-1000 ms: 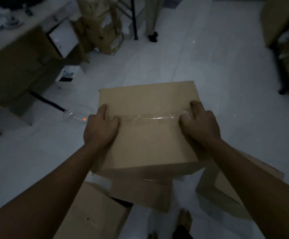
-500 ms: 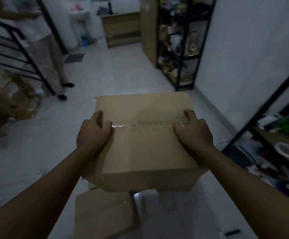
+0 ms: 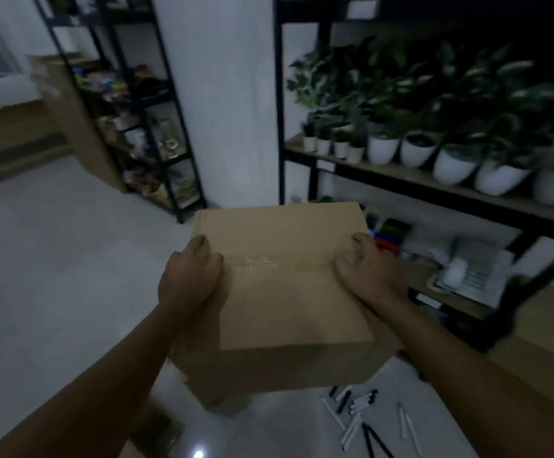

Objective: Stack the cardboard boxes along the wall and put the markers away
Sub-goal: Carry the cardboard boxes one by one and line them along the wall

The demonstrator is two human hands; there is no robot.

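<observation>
Since half a second ago the view has swung right: the white wall and cluttered rack have slid left, and a black shelf unit (image 3: 460, 196) of plants in white pots (image 3: 450, 166) now fills the right side. Grip on the box looks unchanged.

Plain brown taped cardboard box (image 3: 285, 285) is carried in mid-air, centre frame, top face roughly level, above the pale floor (image 3: 54, 276). Left hand (image 3: 188, 276) is clamped over its left top edge, right hand (image 3: 371, 276) over the right top edge, thumbs on the top face, fingers wrapped down the sides out of sight. Opposed side grip probably keeps it balanced while turning.

More brown cardboard sits just under and behind the held box; I can't tell how many boxes or how they lie.

Black and white markers (image 3: 354, 414) are scattered loose on the floor, lower right, just beyond the box's near corner. Not yet collected.

Judgement: mid-carry, looking for a spot by the white wall (image 3: 216, 94). Markers underfoot are a slip risk.
</observation>
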